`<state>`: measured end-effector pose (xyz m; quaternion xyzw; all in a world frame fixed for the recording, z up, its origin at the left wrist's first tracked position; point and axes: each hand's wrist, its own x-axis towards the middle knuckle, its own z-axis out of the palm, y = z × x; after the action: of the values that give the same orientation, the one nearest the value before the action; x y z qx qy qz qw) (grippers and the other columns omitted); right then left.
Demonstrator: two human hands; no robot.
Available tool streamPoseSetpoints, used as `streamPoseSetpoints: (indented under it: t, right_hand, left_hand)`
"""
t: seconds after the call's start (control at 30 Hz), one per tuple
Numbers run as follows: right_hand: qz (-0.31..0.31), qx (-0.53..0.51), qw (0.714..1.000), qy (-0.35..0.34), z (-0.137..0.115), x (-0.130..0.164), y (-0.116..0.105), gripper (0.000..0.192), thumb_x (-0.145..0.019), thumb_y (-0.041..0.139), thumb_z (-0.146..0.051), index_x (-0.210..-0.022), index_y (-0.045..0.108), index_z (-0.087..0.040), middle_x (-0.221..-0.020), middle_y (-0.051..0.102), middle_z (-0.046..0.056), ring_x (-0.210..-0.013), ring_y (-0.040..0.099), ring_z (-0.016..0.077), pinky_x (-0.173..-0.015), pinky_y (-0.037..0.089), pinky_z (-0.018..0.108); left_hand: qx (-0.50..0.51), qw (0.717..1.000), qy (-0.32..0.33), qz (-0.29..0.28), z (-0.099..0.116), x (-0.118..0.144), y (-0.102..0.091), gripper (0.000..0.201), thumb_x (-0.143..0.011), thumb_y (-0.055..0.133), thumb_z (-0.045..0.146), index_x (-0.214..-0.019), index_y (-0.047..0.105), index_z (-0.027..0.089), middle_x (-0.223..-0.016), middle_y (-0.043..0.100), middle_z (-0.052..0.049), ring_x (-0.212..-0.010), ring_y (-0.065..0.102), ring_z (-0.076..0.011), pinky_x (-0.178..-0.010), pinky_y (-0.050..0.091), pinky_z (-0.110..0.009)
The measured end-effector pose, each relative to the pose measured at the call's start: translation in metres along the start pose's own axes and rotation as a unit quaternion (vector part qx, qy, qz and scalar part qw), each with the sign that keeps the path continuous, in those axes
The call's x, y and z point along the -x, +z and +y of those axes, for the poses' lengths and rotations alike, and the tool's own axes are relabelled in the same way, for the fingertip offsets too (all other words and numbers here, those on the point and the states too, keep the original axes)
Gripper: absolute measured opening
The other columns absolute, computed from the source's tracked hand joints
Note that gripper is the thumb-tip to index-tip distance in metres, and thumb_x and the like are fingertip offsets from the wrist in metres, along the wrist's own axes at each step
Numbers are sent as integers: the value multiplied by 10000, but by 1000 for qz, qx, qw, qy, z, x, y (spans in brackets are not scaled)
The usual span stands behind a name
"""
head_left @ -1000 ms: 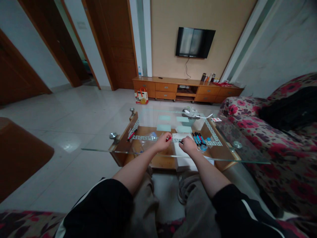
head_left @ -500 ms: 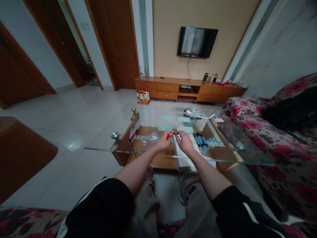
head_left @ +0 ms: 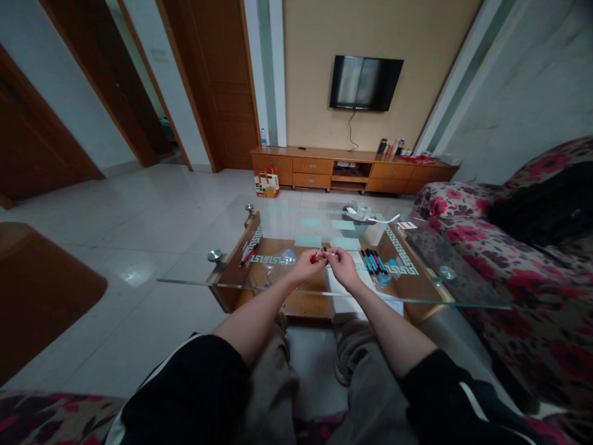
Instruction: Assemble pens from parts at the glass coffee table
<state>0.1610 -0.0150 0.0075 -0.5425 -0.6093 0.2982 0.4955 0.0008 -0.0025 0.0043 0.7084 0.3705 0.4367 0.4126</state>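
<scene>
Sitting at the far right of the bench (head_left: 278, 222): mesh basket (head_left: 356, 230), grey-green, flaring to a round dark rim, heaped with crumpled pale plastic; a white strip (head_left: 384, 219) trails off its right side. Farther off, low wooden cabinet (head_left: 312, 165); its open middle compartment holds a small pale device (head_left: 346, 165). Carton bag (head_left: 267, 184) with orange handles stands on the floor before it, contents out of sight. Both hands meet over the middle of the bench. Left hand (head_left: 309, 267) closed round a slim red pen piece (head_left: 314, 259); long axis slants near-left to far-right, pale end up and out toward the other hand. Right hand (head_left: 341, 266): thumb and fingers pinched together on a small dark piece (head_left: 325, 250), too tiny to identify, close to that pale end. Just right of the hands, a row of pens (head_left: 374, 261), blue and black with some red, side by side, axes running far to near, near ends drifting right; a blue ring-shaped item (head_left: 382, 279) near them. At left, a red-and-black pen (head_left: 249, 254) lies aslant, near-left to far-right. Clear, wrinkled plastic wrapper (head_left: 280, 261) left of the hands. Bench top smooth transparent glass with white key-pattern border; white flat-sided box (head_left: 345, 303) beneath, wood-grained side panels.
</scene>
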Motion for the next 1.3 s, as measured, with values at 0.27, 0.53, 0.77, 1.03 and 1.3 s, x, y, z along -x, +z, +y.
streamPoseSetpoints:
  t: [0.27, 0.53, 0.77, 1.03, 1.3]
  right_hand:
    - [-22, -31, 999, 7, -7, 3, -4, 334, -808, 623, -479, -919, 668, -167, -660, 614, -7, -578, 499, 142, -581, 393, 251]
    - [-7, 68, 997, -27, -8, 1, -21, 329, -844, 585, -492, -857, 686, -179, -519, 417, -61, -506, 385, 132, -514, 279, 248]
    - [-14, 116, 993, -15, 8, -1, -32, 354, -837, 572, -498, -840, 711, -172, -578, 523, -25, -558, 460, 154, -557, 340, 255]
    - [66, 103, 992, -16, 1, -1, -43, 382, -877, 534, -504, -951, 691, -163, -556, 431, -52, -540, 445, 151, -546, 322, 255]
    - [31, 123, 991, -46, -3, 2, -41, 363, -882, 519, -480, -953, 681, -162, -549, 393, -65, -531, 415, 142, -549, 314, 258]
  left_hand:
    - [-40, 999, 5, -8, -2, 0, 1, 295, -828, 620, 408, -702, 547, 152, -623, 380, 60, -604, 344, -92, -553, 243, -215]
    - [-72, 997, -23, 9, -5, 2, -2, 220, -809, 645, 380, -813, 614, 161, -634, 478, 58, -598, 408, -99, -574, 303, -213]
    - [-76, 997, -25, 19, -7, 2, -7, 222, -842, 642, 382, -903, 642, 168, -685, 547, 38, -622, 457, -110, -600, 353, -218]
    - [-163, 986, 11, -17, -8, 1, -10, 272, -979, 466, 379, -975, 663, 191, -793, 634, -15, -725, 546, -158, -673, 383, -246]
    - [-198, 980, 33, -21, -10, 0, -12, 252, -981, 456, 334, -920, 661, 201, -842, 650, -23, -798, 558, -171, -733, 397, -251]
